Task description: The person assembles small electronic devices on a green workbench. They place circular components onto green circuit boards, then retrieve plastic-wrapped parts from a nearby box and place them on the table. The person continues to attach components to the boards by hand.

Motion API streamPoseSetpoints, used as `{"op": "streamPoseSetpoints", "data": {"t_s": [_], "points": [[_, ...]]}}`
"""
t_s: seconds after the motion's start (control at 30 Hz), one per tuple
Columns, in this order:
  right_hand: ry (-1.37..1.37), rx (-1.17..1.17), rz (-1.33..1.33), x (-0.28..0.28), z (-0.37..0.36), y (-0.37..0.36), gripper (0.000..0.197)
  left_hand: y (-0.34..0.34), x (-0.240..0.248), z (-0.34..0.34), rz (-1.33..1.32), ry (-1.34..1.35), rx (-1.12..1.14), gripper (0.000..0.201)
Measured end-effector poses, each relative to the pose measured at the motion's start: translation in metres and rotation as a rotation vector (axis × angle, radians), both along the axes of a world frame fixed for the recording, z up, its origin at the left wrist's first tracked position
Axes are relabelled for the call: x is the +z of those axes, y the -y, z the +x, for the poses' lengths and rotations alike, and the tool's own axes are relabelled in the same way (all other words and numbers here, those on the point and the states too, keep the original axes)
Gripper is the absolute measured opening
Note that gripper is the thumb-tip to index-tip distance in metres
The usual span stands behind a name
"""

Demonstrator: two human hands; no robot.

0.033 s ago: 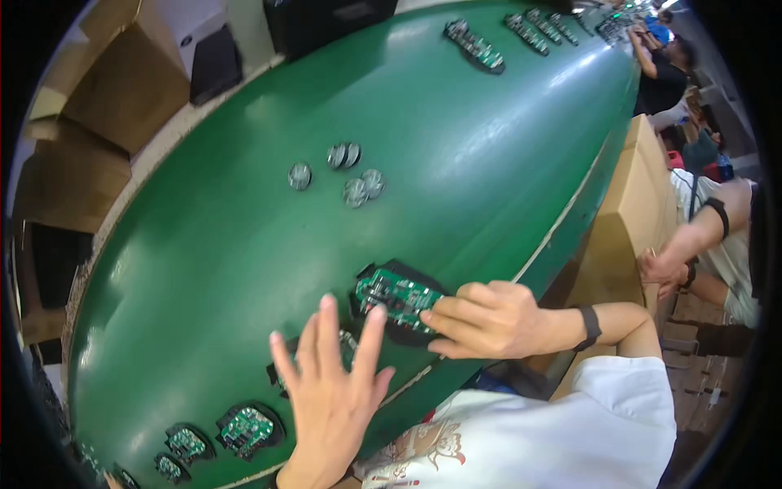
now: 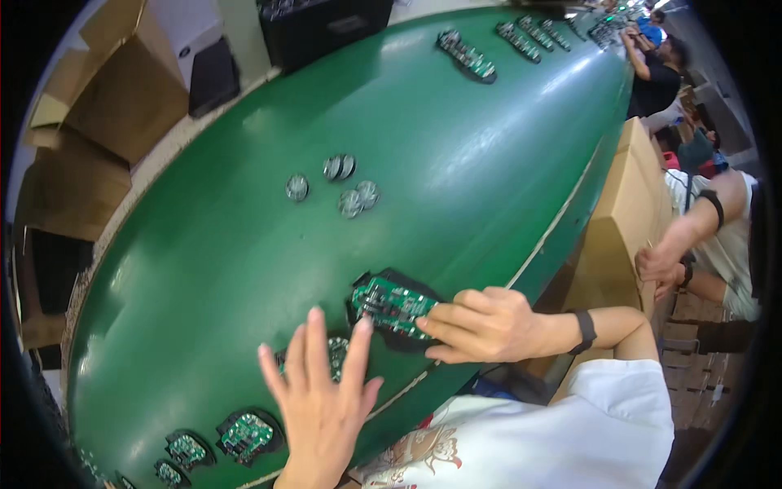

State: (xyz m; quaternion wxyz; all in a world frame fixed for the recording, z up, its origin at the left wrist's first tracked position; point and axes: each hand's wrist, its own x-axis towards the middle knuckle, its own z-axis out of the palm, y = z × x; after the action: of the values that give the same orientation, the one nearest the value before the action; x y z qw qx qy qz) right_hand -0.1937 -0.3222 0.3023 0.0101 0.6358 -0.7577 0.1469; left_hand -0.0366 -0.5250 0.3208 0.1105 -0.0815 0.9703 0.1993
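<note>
A green circuit board (image 2: 389, 303) on a black backing lies near the front edge of the green belt (image 2: 456, 179). My right hand (image 2: 482, 326) pinches the board's right end with thumb and fingers. My left hand (image 2: 322, 403) is flat with its fingers spread. Its fingertips reach over a second, partly hidden board (image 2: 335, 352) just left of the first. Whether the palm touches the belt is unclear.
Further boards (image 2: 244, 432) lie at the lower left, and several round metal discs (image 2: 346, 186) sit mid-belt. More assemblies (image 2: 468, 53) are at the far end. Cardboard boxes (image 2: 114, 98) stand on the left and a carton (image 2: 627, 220) on the right. Another person's hands (image 2: 661, 267) are beside the carton.
</note>
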Motion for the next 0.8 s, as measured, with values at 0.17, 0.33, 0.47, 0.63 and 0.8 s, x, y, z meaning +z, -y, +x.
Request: {"op": "streamPoseSetpoints", "data": {"t_s": [0.17,0.33,0.47,0.63,0.8], "points": [[-0.141,-0.055,0.060,0.008,-0.010,-0.020,0.038,0.015,0.017,0.028,-0.150,0.093,0.057,0.073],[-0.078,-0.354,0.087,0.001,-0.056,-0.032,0.038,0.016,-0.006,0.044,-0.142,-0.012,0.080,0.061],[-0.075,-0.456,0.119,-0.014,-0.126,0.004,0.033,0.019,-0.012,0.045,-0.197,-0.055,0.054,0.059],[-0.238,-0.422,0.079,-0.028,-0.201,0.055,0.031,0.018,-0.020,0.045,-0.159,-0.098,0.067,0.069],[-0.111,-0.276,0.019,-0.017,-0.141,0.093,0.045,0.030,-0.017,0.040,-0.145,-0.118,0.054,0.055]]}}
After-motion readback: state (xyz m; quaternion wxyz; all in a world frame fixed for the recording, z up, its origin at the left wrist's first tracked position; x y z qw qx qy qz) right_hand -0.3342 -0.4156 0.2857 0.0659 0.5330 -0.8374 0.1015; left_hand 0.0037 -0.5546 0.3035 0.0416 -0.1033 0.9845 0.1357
